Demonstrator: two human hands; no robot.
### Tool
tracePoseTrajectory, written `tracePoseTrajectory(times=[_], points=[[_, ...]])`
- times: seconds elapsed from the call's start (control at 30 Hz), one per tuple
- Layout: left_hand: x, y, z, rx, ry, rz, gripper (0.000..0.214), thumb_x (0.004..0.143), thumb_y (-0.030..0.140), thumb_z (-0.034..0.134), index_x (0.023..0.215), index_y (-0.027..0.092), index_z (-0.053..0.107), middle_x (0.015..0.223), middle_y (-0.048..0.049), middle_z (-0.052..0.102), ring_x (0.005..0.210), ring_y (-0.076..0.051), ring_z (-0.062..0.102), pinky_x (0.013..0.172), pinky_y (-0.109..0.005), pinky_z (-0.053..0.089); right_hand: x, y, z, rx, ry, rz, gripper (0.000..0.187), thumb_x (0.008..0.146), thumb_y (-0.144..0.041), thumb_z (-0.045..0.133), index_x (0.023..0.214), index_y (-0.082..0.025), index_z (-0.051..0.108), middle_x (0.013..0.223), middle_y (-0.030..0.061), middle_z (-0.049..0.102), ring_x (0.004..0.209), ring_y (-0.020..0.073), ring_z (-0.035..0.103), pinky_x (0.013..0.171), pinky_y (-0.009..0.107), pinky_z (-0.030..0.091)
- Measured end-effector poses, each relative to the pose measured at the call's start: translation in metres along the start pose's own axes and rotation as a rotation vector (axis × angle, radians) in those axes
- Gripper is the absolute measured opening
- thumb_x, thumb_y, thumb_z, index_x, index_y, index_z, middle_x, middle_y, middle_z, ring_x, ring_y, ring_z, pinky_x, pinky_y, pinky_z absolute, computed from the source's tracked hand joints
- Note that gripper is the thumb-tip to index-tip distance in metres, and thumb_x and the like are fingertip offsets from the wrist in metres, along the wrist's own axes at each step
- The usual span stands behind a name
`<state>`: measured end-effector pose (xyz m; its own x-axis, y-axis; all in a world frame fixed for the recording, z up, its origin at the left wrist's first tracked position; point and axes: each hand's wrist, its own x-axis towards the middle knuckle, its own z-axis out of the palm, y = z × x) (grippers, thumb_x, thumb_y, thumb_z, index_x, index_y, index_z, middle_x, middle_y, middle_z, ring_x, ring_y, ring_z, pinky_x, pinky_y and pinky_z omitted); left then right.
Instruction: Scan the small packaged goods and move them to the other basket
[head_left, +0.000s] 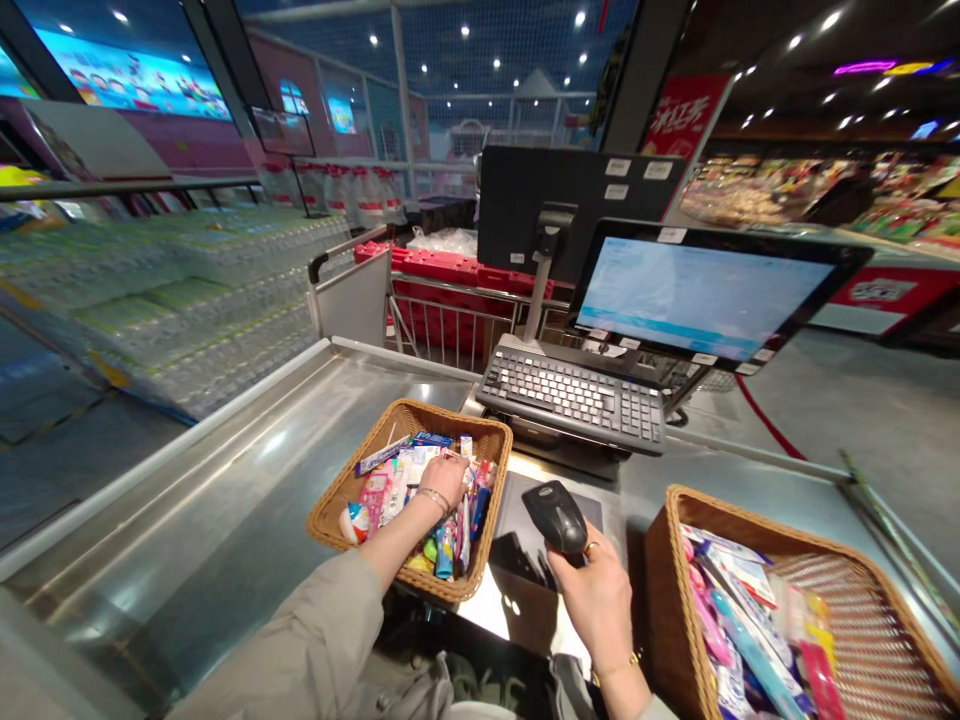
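Note:
My right hand is wrapped round a black handheld barcode scanner, held over the counter between two baskets. My left hand reaches into the left wicker basket, its fingers curled down among small packaged goods. What those fingers grip is hidden. Around it lie a long blue-and-white box, pink packages, a red, white and blue ball and a light-blue packet. On the right, another wicker basket holds toothpaste-like boxes and several coloured packages.
Beyond the left basket stand a black keyboard and a lit touchscreen monitor, with a second screen's dark back behind. The metal counter stretches left. A shopping cart and stacked bottled water are farther off.

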<state>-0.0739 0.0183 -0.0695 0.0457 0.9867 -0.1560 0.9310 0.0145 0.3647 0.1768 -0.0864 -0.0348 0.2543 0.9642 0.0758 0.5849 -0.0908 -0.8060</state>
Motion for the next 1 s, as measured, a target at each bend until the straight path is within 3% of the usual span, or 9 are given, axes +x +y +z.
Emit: tracePoseTrajectory(times=[0.13,0.23,0.43,0.57,0.67,0.77,1.0], points=[[-0.007,-0.017,-0.012,-0.316,0.089,-0.066,0.044,0.074,0.021,0.070,0.117,0.019,0.063,0.117,-0.0134,0.069,0.117,-0.032,0.059,0.106,-0.048,0.039,0.000,-0.002,0.002,0.007,-0.002,-0.026,0.049,0.065,-0.049,0.061,0.096,-0.014,0.074,0.115,0.0155,0.070,0.116,0.0334,0.060,0.102,0.047,0.045],[-0.012,-0.025,-0.019,-0.622,0.126,-0.082,0.051,0.078,0.032,0.069,0.126,0.017,0.058,0.120,-0.0131,0.068,0.111,-0.026,0.064,0.099,-0.040,0.047,-0.001,-0.002,0.004,0.011,0.007,-0.041,0.046,0.065,-0.048,0.062,0.095,-0.015,0.074,0.115,0.0149,0.070,0.115,0.0330,0.060,0.103,0.048,0.044],[-0.029,-0.017,-0.023,-1.098,0.113,-0.036,0.061,0.078,0.045,0.070,0.129,0.014,0.057,0.118,-0.0138,0.069,0.103,-0.022,0.067,0.094,-0.036,0.051,-0.004,-0.006,0.002,0.031,0.014,-0.068,0.046,0.066,-0.047,0.064,0.097,-0.016,0.073,0.115,0.0139,0.070,0.115,0.0330,0.061,0.102,0.048,0.045],[-0.046,-0.001,-0.025,-1.598,-0.012,-0.044,0.064,0.074,0.033,0.077,0.133,0.020,0.056,0.121,-0.0117,0.068,0.103,-0.022,0.067,0.094,-0.035,0.050,-0.007,-0.012,-0.005,0.046,0.025,-0.078,0.046,0.067,-0.049,0.064,0.098,-0.017,0.073,0.115,0.0131,0.070,0.115,0.0320,0.061,0.102,0.046,0.046],[-0.057,0.012,-0.028,-1.887,-0.150,-0.046,0.061,0.079,0.024,0.073,0.136,0.026,0.051,0.129,-0.0091,0.063,0.108,-0.021,0.066,0.098,-0.036,0.048,-0.010,-0.014,-0.009,0.051,0.028,-0.061,0.048,0.068,-0.049,0.063,0.102,-0.017,0.073,0.117,0.0131,0.069,0.113,0.0310,0.062,0.101,0.045,0.047],[-0.063,0.021,-0.029,-1.976,-0.200,-0.074,0.054,0.085,0.025,0.067,0.136,0.027,0.050,0.131,-0.0088,0.062,0.109,-0.022,0.067,0.097,-0.037,0.050,-0.012,-0.013,-0.012,0.062,0.030,-0.060,0.048,0.068,-0.049,0.063,0.102,-0.016,0.073,0.118,0.0134,0.068,0.114,0.0306,0.061,0.103,0.044,0.046],[-0.063,0.037,-0.031,-1.930,-0.150,-0.121,0.051,0.083,0.022,0.069,0.129,0.022,0.048,0.115,-0.0113,0.069,0.100,-0.024,0.070,0.091,-0.039,0.053,-0.018,-0.012,-0.022,0.039,0.069,-0.042,0.045,0.069,-0.048,0.063,0.099,-0.016,0.074,0.117,0.0136,0.069,0.109,0.0303,0.064,0.099,0.044,0.048]])
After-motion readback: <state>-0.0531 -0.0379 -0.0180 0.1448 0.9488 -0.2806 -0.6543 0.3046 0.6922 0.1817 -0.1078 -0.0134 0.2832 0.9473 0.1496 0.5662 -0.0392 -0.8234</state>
